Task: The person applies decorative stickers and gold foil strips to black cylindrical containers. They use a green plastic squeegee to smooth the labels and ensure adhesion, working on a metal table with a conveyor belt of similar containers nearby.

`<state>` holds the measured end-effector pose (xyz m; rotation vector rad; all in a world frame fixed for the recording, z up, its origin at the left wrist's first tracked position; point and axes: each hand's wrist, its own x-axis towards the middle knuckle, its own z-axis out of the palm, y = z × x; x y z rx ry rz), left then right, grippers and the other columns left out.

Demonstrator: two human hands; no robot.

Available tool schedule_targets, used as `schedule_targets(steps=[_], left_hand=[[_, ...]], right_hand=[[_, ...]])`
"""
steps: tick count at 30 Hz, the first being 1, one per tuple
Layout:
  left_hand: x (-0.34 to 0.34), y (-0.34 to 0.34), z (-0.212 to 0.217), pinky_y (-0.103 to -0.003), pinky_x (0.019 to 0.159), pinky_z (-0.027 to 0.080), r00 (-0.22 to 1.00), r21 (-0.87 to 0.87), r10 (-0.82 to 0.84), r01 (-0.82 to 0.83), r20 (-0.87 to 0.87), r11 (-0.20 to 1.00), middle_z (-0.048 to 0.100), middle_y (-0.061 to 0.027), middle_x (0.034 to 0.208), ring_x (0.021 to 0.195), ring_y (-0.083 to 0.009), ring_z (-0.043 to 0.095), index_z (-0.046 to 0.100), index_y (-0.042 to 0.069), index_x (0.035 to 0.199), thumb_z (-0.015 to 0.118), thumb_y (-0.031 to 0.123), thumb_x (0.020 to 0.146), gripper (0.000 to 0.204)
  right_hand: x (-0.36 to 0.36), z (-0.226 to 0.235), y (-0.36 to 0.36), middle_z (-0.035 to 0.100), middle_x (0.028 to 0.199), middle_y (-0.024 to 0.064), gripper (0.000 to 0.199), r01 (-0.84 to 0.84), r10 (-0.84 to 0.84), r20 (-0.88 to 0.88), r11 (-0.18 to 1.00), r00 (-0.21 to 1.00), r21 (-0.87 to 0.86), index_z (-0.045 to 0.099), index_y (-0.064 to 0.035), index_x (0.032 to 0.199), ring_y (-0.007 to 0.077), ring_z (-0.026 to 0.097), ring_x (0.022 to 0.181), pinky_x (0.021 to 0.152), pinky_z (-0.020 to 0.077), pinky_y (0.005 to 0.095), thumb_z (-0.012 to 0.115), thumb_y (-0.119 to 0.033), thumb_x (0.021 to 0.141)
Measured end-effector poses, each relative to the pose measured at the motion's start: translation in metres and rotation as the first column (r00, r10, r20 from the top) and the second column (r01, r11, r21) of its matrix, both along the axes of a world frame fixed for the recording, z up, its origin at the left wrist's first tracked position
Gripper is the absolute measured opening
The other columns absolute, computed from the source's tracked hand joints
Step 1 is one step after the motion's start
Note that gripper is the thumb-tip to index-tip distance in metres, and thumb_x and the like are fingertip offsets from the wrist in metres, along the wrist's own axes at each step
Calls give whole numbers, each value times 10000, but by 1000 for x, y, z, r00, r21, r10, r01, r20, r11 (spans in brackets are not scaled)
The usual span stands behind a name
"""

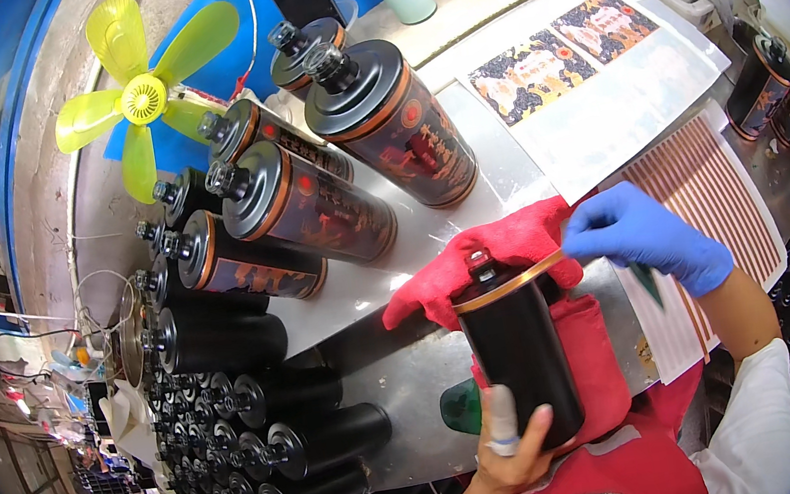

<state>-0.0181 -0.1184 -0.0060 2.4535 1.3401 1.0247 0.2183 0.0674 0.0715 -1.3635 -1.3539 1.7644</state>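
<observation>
A matt black bottle [518,356] with a short clear-topped neck leans on a red towel [586,346] in front of me. My left hand [514,448], with white wrapping on one finger, is closed round its lower end. In my blue-gloved right hand [651,236], the fingertips pinch the free end of a thin copper-gold strip [528,277]. The strip's other end lies against the bottle's shoulder. Below the glove shows a dark green pointed piece [647,286]; I cannot make out whether it is held. A sheet of copper strips [708,208] lies beneath the right hand.
Several decorated bottles [307,199] stand on the metal table at the left, with many plain black bottles [299,392] nearer. Printed label sheets [588,109] lie at the back. A yellow-green fan [142,99] is far left. More bottles [759,90] stand far right.
</observation>
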Motion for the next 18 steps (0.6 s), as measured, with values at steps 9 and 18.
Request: schedule_targets(steps=[9, 18], left_hand=[[10, 19, 33, -594, 1077, 141, 989, -85, -13, 26, 148, 996, 333, -339, 1375, 1334, -464, 246, 476, 27, 1294, 777, 514, 676, 842], [18, 28, 30, -634, 1037, 168, 989, -113, -36, 19, -147, 993, 287, -353, 1395, 1318, -461, 240, 575, 137, 1253, 765, 528, 662, 733]], right_hand=[[-30, 17, -3, 619, 704, 5, 181, -85, 85, 7, 996, 996, 2, 674, 3, 838, 48, 560, 656, 612, 472, 210, 668, -177, 832], [-31, 23, -9, 631, 726, 5, 171, -131, 130, 8, 987, 991, 90, 682, -7, 852, 45, 549, 664, 620, 457, 204, 675, -175, 824]])
